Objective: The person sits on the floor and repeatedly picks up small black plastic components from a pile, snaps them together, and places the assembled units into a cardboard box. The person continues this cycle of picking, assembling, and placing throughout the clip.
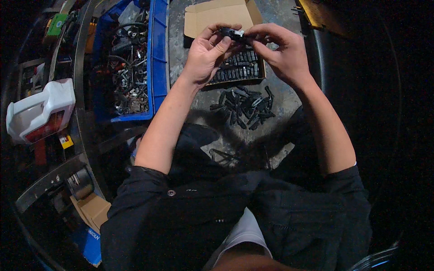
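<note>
Above an open cardboard box, my left hand grips a small black part with a pale, shiny patch, between thumb and fingers. My right hand pinches the same part at its right end, and the fingertips partly hide it. Inside the box, under my hands, rows of small dark parts lie packed side by side. On the grey floor just nearer to me is a loose heap of slim black pieces, a few with a greyish sheen.
A blue plastic crate full of mixed metal hardware and cables stands left of the box. Farther left, metal shelving carries a white jug, a green box and a brown carton. A black padded surface borders the right side.
</note>
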Tool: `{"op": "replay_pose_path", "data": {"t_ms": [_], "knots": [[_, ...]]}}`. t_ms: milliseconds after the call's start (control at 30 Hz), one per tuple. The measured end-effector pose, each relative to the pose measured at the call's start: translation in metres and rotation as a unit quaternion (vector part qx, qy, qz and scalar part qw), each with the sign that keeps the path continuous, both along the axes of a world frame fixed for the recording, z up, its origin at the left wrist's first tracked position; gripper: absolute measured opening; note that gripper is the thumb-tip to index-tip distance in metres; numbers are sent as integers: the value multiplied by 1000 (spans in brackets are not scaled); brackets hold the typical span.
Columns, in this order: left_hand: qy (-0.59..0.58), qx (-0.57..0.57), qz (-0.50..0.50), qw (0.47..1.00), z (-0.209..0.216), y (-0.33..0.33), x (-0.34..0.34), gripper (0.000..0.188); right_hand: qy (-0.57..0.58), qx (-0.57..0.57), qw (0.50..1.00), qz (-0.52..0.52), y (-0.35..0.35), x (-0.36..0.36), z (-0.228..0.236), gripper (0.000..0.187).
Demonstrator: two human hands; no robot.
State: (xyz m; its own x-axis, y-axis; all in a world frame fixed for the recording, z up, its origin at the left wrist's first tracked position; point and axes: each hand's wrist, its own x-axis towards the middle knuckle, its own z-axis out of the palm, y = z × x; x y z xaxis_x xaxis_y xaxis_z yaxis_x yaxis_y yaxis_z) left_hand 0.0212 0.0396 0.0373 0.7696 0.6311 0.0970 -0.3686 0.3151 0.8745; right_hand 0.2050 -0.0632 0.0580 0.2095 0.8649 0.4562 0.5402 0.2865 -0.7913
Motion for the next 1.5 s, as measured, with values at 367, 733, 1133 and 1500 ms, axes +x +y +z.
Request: {"op": "replay_pose_path", "data": {"t_ms": [367,733,1133,1500], "knots": [[-25,-37,15,999,-4,-4,1,29,-204,104,973,8,-1,6,12,25],[8,39,71,997,-4,-7,1,28,-225,105,969,11,1,5,12,22],[22,173,96,980,7,-7,-3,37,168,-90,978,86,2,0,-3,38],[70,189,118,972,-1,-9,-6,40,203,-89,969,109,3,-3,-4,37]]}}
